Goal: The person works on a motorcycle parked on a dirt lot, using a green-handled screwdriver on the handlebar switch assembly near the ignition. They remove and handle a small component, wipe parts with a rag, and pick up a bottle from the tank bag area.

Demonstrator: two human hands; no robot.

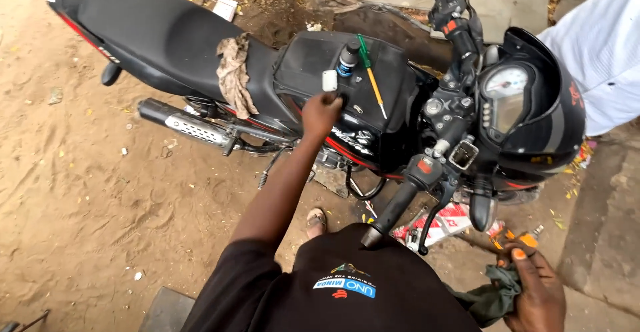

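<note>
A black motorcycle stands on sandy ground, its fuel tank (393, 85) in the middle of the view. My left hand (322, 113) reaches onto the tank's near side, fingers curled against it; anything under them is hidden. Just past the hand lie a small white block (330, 80), a dark bottle with a blue band (348, 56) and a green-and-yellow screwdriver (371, 77). My right hand (537, 295) is low at the bottom right, closed on a dark green cloth (493, 295). An orange-handled tool (527, 240) lies just above that hand.
A dirty rag (233, 72) is draped over the seat. The handlebar grip (395, 211) and lever point toward me beside the speedometer (507, 95). A person's white sleeve (603, 45) is at the right. A red-and-white packet (448, 223) and my sandalled foot (317, 220) are below the bike.
</note>
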